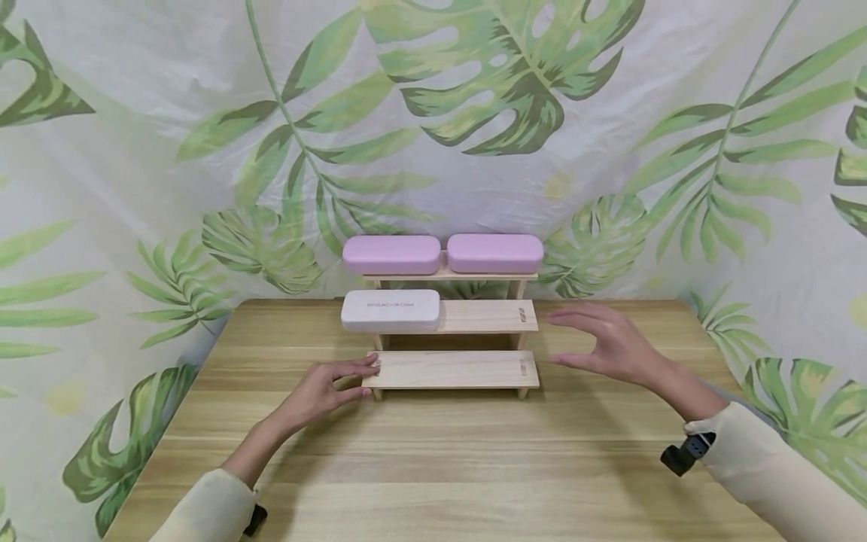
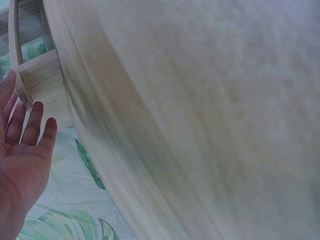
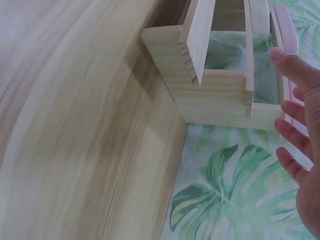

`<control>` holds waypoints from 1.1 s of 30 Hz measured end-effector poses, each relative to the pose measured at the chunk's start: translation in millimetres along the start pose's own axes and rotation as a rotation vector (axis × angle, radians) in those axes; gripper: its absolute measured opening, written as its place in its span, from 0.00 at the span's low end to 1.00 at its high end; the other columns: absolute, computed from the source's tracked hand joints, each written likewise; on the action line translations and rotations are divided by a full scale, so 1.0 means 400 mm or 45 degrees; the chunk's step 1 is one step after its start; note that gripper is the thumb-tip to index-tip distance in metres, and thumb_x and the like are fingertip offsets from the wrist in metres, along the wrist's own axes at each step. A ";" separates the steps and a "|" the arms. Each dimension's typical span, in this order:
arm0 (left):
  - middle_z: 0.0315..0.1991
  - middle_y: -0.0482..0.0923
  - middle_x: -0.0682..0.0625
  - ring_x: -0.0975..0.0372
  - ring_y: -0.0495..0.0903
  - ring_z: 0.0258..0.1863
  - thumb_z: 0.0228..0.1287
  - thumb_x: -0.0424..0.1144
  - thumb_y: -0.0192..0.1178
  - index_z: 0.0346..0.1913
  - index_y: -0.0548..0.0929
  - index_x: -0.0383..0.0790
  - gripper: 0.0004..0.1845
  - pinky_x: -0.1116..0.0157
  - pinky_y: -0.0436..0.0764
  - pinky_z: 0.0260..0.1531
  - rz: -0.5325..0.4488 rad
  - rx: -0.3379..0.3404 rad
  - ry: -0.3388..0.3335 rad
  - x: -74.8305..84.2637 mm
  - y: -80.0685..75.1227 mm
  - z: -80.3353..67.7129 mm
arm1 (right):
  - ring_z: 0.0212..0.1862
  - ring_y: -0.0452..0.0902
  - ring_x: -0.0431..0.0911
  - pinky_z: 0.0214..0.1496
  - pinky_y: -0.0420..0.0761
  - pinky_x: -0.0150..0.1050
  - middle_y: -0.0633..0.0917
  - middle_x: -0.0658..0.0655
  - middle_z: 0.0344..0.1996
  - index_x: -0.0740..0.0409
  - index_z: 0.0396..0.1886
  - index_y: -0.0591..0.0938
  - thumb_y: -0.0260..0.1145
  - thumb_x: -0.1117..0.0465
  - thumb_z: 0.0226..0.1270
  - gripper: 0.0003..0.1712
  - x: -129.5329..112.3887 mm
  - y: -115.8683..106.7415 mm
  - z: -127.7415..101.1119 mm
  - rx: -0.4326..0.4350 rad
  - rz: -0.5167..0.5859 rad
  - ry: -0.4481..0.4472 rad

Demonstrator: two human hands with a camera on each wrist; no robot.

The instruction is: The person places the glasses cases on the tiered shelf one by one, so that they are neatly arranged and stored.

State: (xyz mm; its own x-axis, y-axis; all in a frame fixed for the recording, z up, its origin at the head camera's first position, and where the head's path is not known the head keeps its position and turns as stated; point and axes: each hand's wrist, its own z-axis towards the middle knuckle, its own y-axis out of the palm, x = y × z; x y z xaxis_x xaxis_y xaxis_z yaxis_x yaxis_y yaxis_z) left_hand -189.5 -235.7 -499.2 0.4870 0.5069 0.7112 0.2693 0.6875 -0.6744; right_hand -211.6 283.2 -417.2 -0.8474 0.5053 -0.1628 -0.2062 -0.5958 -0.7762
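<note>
A three-step wooden rack (image 1: 450, 369) stands on the table. My left hand (image 1: 323, 388) is at the left end of its lowest step, fingertips over the step's edge and the thumb lower down by its front corner. In the left wrist view, the fingers of that hand (image 2: 30, 150) are fairly straight beside the wood. My right hand (image 1: 612, 346) is held just right of the middle step, thumb and fingers spread apart with nothing between them. A white case (image 1: 390, 310) with small printed lettering lies on the left half of the middle step.
Two pink cases (image 1: 391, 254) lie side by side on the top step. The wood-grain table (image 1: 433, 467) extends in front of the rack and to both sides. Behind it hangs a leaf-print cloth (image 1: 474, 181).
</note>
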 end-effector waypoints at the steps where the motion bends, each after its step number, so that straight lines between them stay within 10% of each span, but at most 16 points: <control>1: 0.71 0.78 0.47 0.48 0.77 0.70 0.67 0.34 0.74 0.62 0.87 0.39 0.22 0.47 0.76 0.68 -0.008 -0.004 -0.002 0.000 0.000 -0.001 | 0.55 0.87 0.60 0.62 0.82 0.50 0.90 0.59 0.53 0.62 0.56 0.89 0.87 0.49 0.51 0.35 0.001 -0.002 -0.003 0.000 -0.001 -0.001; 5: 0.71 0.77 0.47 0.48 0.77 0.71 0.67 0.34 0.74 0.63 0.87 0.39 0.22 0.47 0.76 0.69 -0.025 -0.010 -0.014 0.002 -0.002 -0.002 | 0.53 0.87 0.60 0.58 0.83 0.52 0.91 0.60 0.53 0.62 0.56 0.89 0.82 0.40 0.60 0.35 0.009 -0.013 -0.021 -0.021 -0.019 0.000; 13: 0.71 0.78 0.48 0.49 0.79 0.69 0.67 0.35 0.73 0.63 0.87 0.41 0.22 0.45 0.76 0.68 0.046 -0.004 0.009 0.008 -0.005 0.001 | 0.53 0.89 0.56 0.70 0.67 0.19 0.91 0.57 0.53 0.59 0.57 0.89 0.87 0.45 0.52 0.36 0.024 -0.042 -0.062 -0.079 -0.019 0.034; 33: 0.71 0.77 0.46 0.49 0.76 0.71 0.67 0.34 0.73 0.63 0.87 0.39 0.21 0.48 0.74 0.70 -0.034 -0.021 0.006 -0.006 -0.004 -0.001 | 0.54 0.86 0.56 0.66 0.65 0.16 0.90 0.56 0.54 0.58 0.59 0.87 0.92 0.56 0.37 0.44 0.058 -0.115 -0.154 -0.233 -0.034 0.131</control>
State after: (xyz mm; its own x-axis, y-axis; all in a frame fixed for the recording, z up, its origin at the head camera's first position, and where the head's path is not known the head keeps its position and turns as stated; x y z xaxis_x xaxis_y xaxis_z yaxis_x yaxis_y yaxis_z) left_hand -190.8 -238.2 -500.0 0.4835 0.4857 0.7282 0.2962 0.6921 -0.6583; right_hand -191.5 360.9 -422.8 -0.7864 0.5862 -0.1948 -0.1276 -0.4627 -0.8773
